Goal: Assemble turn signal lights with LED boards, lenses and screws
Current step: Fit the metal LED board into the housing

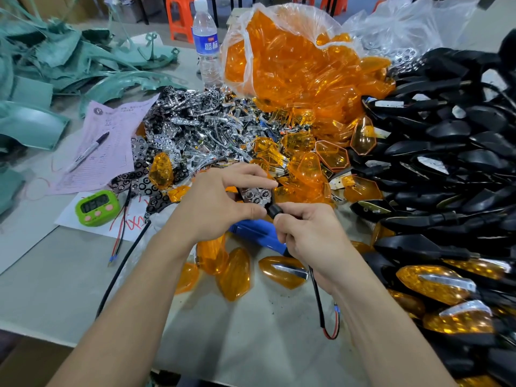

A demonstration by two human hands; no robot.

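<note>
Over the middle of the table my left hand (220, 202) grips a black turn signal housing with a chrome reflector insert (255, 195) seated in it. My right hand (304, 233) holds the same housing by its black stem (274, 210); its wire (321, 305) hangs down past my wrist. A heap of chrome reflector parts (201, 127) lies behind my hands. Orange lenses (296, 79) spill from a clear bag. Black housings (446, 152) are piled on the right. A blue screwdriver (257, 233) lies under my hands.
A water bottle (206, 43) stands at the back. A green timer (96, 208), a pink form with a pen (89, 150) and teal plastic panels (42, 79) lie to the left. Finished lights (435, 283) and loose orange lenses (234, 272) lie near the front.
</note>
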